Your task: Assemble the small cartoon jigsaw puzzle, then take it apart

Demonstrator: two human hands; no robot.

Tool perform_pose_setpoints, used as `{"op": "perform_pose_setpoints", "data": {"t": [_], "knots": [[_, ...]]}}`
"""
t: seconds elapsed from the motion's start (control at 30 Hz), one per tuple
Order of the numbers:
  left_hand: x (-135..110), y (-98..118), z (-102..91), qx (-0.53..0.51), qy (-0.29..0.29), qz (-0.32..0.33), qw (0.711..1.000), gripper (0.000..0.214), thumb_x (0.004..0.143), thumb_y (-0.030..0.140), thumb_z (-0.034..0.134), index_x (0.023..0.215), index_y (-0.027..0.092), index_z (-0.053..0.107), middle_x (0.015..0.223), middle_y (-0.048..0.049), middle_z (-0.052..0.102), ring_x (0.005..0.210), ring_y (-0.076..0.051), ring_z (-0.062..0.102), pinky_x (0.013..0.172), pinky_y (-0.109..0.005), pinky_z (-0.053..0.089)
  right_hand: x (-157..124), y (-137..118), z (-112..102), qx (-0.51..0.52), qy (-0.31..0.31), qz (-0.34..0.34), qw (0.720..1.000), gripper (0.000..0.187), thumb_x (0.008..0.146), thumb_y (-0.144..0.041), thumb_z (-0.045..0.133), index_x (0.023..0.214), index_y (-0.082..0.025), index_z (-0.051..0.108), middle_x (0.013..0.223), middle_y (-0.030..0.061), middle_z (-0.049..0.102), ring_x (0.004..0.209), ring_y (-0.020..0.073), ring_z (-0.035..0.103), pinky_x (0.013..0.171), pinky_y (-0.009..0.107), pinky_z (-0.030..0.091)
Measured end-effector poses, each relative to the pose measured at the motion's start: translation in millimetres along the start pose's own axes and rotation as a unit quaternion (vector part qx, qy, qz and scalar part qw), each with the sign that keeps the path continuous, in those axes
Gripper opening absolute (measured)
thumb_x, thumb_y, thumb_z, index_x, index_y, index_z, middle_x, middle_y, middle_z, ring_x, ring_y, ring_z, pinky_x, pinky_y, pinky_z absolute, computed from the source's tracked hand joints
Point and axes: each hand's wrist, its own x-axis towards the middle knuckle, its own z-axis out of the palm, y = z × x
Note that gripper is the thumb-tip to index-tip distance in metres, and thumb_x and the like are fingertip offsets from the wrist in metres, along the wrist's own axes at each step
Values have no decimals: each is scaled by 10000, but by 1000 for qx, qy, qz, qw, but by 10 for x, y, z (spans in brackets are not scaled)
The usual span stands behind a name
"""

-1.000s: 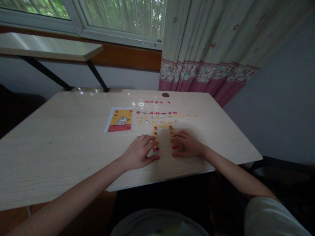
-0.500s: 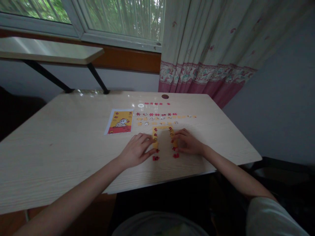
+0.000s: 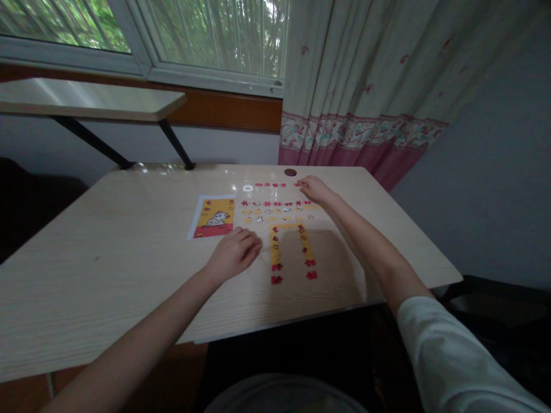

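My right hand (image 3: 317,189) reaches to the far side of the table, its fingertips pinched on a red puzzle piece (image 3: 297,184) at the end of the farthest row. My left hand (image 3: 235,253) hovers low over the table with its fingers curled in, and nothing shows in them. Just right of it lies a partly joined puzzle border (image 3: 274,255), yellow above and red at the lower ends, with an open middle. Beyond the border, several loose yellow and white pieces (image 3: 272,219) lie in rows, and red pieces (image 3: 278,204) form another row behind them.
A printed picture (image 3: 213,218) of a white animal on yellow and red lies left of the pieces. A raised shelf (image 3: 99,100) stands on black supports at the back left. A round brown table-hole cover (image 3: 290,172) sits near the back edge, by the curtain (image 3: 340,132).
My right hand has left the border's right side and moved forward to the farthest red row. My left hand has drawn back leftward from the border, and its fingers have curled.
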Motion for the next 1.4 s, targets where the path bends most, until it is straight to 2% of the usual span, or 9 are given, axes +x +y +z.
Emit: {"op": "perform_pose_setpoints", "data": {"t": [0.2, 0.53, 0.77, 0.93, 1.03, 1.13, 1.2, 1.3, 1.4], "knots": [[15, 24, -34, 0, 4, -7, 1000, 225, 901, 251, 414, 852, 159, 613, 823, -68, 613, 793, -187, 524, 752, -338, 424, 227, -65, 140, -7, -13, 52, 999, 248, 847, -147, 512, 1032, -112, 675, 1072, 138, 653, 1017, 208, 578, 904, 277, 386], [19, 38, -23, -4, 1, -4, 1000, 228, 902, 256, 409, 856, 159, 609, 844, -72, 614, 803, -189, 522, 754, -339, 423, 218, -11, 44, 27, -76, 89, 993, 169, 757, -122, 608, 905, -99, 684, 893, 110, 684, 779, 164, 600, 710, 232, 412], [18, 31, -17, -5, -3, -9, 1000, 248, 906, 268, 399, 852, 148, 610, 843, -77, 616, 798, -193, 508, 751, -345, 419, 83, -68, -3, 73, -31, 83, 993, 218, 769, -130, 580, 978, -93, 630, 866, 87, 661, 715, 128, 552, 652, 215, 391], [8, 42, -4, -52, 7, -21, 998, 219, 895, 252, 418, 843, 158, 609, 835, -64, 624, 793, -181, 523, 753, -338, 415, -244, -221, -54, 191, 20, 28, 981, 221, 792, -202, 564, 985, -146, 656, 741, 34, 644, 632, 113, 532, 605, 225, 389], [28, 50, 17, -119, 32, -36, 992, 186, 878, 242, 448, 837, 162, 611, 829, -55, 646, 797, -176, 542, 760, -334, 422, -611, -375, -45, 319, 38, 10, 947, 233, 772, -300, 606, 941, -154, 669, 698, 23, 641, 606, 113, 543, 581, 233, 406], [85, 86, 31, -177, 60, -59, 981, 180, 863, 257, 474, 832, 172, 629, 821, -50, 668, 786, -173, 563, 743, -328, 433, -1025, -560, 9, 450, 5, 16, 893, 311, 738, -388, 642, 956, -167, 654, 703, 19, 659, 622, 121, 588, 596, 245, 453], [138, 139, 25, -205, 65, -84, 973, 181, 853, 273, 492, 819, 183, 645, 809, -46, 677, 767, -169, 573, 713, -314, 438, -1262, -689, 50, 494, -13, 19, 869, 308, 727, -403, 657, 947, -187, 656, 798, 33, 687, 708, 136, 630, 659, 266, 486], [210, 252, 4, -246, 53, -111, 961, 183, 840, 299, 519, 805, 192, 662, 805, -41, 685, 751, -160, 583, 683, -293, 441, -1487, -877, 82, 486, -12, 35, 873, 279, 734, -386, 663, 941, -199, 665, 817, 32, 694, 711, 139, 636, 654, 271, 493], [241, 346, 2, -286, 40, -124, 949, 201, 825, 333, 535, 790, 187, 668, 793, -44, 681, 734, -155, 583, 665, -281, 442, -1560, -1036, 76, 482, -3, 47, 875, 239, 744, -362, 662, 911, -191, 671, 803, 35, 695, 710, 137, 638, 664, 273, 494]]}}
